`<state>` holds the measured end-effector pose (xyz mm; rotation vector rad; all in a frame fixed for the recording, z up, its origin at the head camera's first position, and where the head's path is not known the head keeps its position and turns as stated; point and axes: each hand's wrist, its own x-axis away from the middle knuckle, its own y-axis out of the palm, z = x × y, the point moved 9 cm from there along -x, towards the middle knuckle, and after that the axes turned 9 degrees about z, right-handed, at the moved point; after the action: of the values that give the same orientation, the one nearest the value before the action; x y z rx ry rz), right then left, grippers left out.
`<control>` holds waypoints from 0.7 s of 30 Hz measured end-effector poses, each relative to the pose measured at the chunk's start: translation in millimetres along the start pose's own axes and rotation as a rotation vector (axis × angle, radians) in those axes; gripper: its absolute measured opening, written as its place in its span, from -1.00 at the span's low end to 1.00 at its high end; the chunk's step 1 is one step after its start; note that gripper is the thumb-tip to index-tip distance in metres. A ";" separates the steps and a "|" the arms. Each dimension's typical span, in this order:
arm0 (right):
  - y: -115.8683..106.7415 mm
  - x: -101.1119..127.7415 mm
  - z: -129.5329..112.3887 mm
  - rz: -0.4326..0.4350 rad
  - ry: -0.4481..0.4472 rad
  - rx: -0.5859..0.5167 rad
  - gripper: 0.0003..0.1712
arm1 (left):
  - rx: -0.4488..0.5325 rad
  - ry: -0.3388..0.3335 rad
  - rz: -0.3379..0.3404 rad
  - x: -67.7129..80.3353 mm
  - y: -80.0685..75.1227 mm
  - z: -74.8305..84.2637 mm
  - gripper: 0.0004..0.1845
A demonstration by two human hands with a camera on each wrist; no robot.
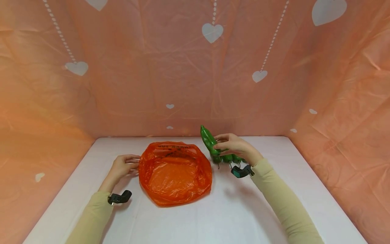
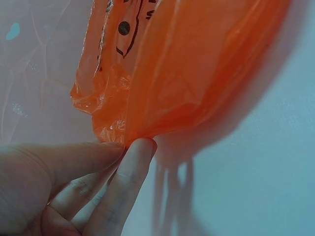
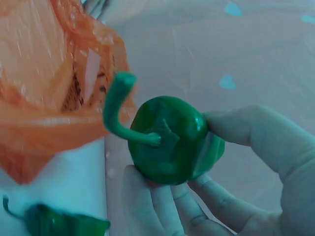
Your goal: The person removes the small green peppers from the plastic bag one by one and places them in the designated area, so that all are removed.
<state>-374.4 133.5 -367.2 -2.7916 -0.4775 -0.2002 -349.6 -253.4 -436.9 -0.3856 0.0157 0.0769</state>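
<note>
An orange plastic bag (image 1: 176, 200) lies on the white table with its mouth spread wide. At its left edge, my left hand (image 1: 123, 165) pinches the rim between thumb and fingertip, as the left wrist view shows at the bag's gathered edge (image 2: 115, 129). My right hand (image 1: 234, 145) grips a long green pepper (image 1: 208, 138) by its stem end, raised just beyond the bag's right side. The right wrist view shows the held pepper (image 3: 165, 157) end on, its curved stem pointing at the camera, with thumb and fingers round it.
Several more green peppers (image 1: 226, 158) lie in a row under my right hand, partly hidden by it. Behind the table (image 1: 170, 223) hangs a pink-orange cloth (image 1: 182, 74) with white hearts, which also runs along both sides.
</note>
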 end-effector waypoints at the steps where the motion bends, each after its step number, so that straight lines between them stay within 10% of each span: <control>1: -4.3 1.1 1.1 0.006 -0.003 0.000 -0.30 | 0.001 0.000 0.001 -0.2 -0.1 -0.1 -0.62; 21: -87.8 21.5 48.1 0.152 0.007 -0.008 -0.28 | 0.005 -0.019 -0.003 0.6 -1.7 -4.8 -0.60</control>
<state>-380.4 234.2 -385.0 -2.8179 -0.2618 -0.1783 -348.9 -256.8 -440.8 -0.3795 -0.0039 0.0773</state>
